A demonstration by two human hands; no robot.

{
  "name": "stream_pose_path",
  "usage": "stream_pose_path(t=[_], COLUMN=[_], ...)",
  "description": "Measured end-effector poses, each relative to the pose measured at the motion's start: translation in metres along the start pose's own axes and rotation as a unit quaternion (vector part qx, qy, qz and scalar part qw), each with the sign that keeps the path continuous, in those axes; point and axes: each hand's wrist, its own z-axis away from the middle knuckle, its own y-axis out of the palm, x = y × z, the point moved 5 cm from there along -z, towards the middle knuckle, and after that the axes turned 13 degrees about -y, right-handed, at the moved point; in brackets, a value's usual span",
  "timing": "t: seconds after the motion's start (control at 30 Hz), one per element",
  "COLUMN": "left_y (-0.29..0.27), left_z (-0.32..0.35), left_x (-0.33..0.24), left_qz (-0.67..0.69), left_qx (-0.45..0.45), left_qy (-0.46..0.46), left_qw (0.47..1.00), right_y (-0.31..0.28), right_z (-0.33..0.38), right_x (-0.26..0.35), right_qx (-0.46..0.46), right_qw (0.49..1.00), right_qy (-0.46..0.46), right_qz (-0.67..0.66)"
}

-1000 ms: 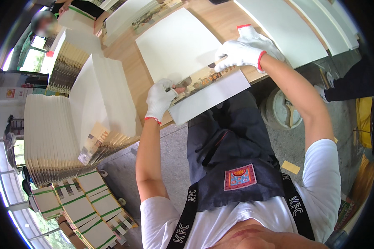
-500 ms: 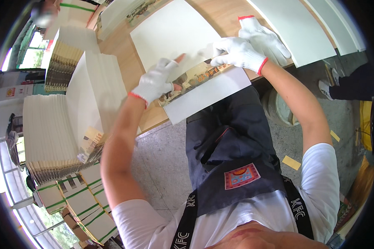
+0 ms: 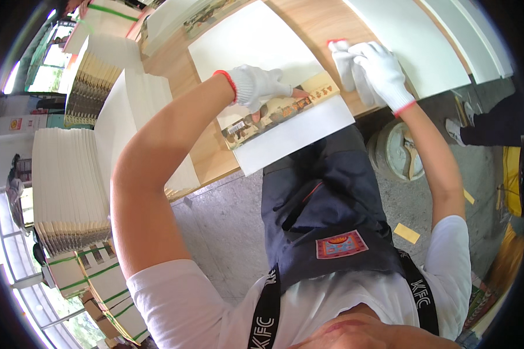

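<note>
My left hand (image 3: 262,87), in a white knitted glove with a red cuff and bare fingertips, lies with fingers spread on a printed strip (image 3: 285,111) with a tan, brown and dark picture. The strip runs across a large white sheet (image 3: 250,43); a white band of paper (image 3: 297,136) lies on its near side, over the table edge. To the right, my right hand (image 3: 381,70), also gloved in white, closes over a loose white glove (image 3: 344,67) with a red rim. My right fingers partly hide that glove.
Tall stacks of white folded sheets (image 3: 70,180) stand at the left. More white sheets (image 3: 413,41) lie at the right of the wooden table (image 3: 317,29). A round bucket (image 3: 399,151) stands below the table edge. At the right is another person's shoe (image 3: 455,131).
My left hand has moved right and up along the printed strip. My right hand has left the strip and moved right onto the loose glove, which has shifted left and nearer.
</note>
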Motion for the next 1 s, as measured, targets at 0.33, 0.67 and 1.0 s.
stream_pose_path(t=[0.33, 0.67, 1.0], left_y=[0.010, 0.015, 0.016], left_z=[-0.025, 0.009, 0.003], left_x=[0.009, 0.003, -0.006], left_qz=[-0.038, -0.189, -0.176], left_qx=[-0.077, -0.141, -0.163], left_qy=[0.096, 0.171, 0.212], left_qw=[0.992, 0.957, 0.947], right_y=[0.036, 0.098, -0.021], right_z=[-0.020, -0.032, 0.001], right_x=[0.160, 0.267, -0.001], right_qx=[0.055, 0.091, 0.034], right_qw=[0.874, 0.875, 0.951], right_qy=[-0.462, -0.468, -0.280], right_qz=[-0.139, -0.090, 0.130])
